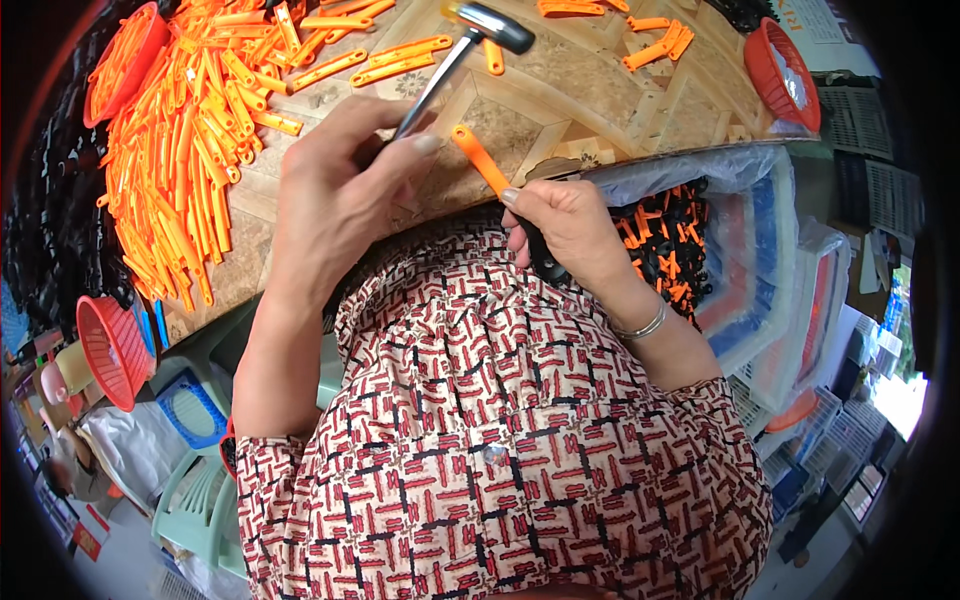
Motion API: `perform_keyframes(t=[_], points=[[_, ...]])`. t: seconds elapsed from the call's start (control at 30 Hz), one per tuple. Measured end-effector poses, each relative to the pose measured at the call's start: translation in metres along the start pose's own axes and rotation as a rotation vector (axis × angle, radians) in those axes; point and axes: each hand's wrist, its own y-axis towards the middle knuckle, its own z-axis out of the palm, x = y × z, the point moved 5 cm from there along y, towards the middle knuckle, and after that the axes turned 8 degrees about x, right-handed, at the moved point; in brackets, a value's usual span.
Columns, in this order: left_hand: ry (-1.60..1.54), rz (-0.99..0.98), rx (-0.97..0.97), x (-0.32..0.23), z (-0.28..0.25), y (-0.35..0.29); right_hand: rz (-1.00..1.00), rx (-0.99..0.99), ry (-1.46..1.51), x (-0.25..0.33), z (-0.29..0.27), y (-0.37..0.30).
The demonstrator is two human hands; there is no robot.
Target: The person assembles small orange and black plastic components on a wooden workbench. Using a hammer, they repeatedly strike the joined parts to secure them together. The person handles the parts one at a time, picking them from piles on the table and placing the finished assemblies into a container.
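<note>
My left hand (335, 195) is closed around the handle of a small hammer (440, 85). Its metal shaft slants up and to the right, ending in a head with a dark face and a yellowish one above the table. In my right hand (575, 225) is a flat orange plastic handle piece (481, 160), pinched near its lower end, its holed tip pointing up and left. A black part (545, 260) shows under that hand; how it joins the orange piece is hidden by my fingers. Both hands are at the table's near edge, apart from each other.
A heap of orange plastic pieces (200, 150) covers the left of the patterned table (400, 180), with black pieces (50, 190) beyond. Red baskets (120, 350) stand around the edges. A plastic-lined crate (745, 260) at right holds orange-and-black parts (665, 245).
</note>
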Motion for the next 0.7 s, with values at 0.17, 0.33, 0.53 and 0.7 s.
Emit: perform_keyframes(t=[0.17,0.33,0.53,0.7], points=[[0.104,0.069,-0.039,0.016,0.001,-0.045,0.046,0.056,0.27,-0.001,0.006,0.002],[0.49,-0.046,0.002,0.015,0.004,-0.049,0.014,0.044,0.214,-0.001,0.004,0.007],[0.415,0.274,-0.23,-0.01,0.003,-0.06,0.03,0.074,0.168,0.0,0.004,0.011],[0.881,0.283,-0.178,-0.003,0.01,-0.051,0.06,0.095,0.205,-0.002,0.003,0.012]])
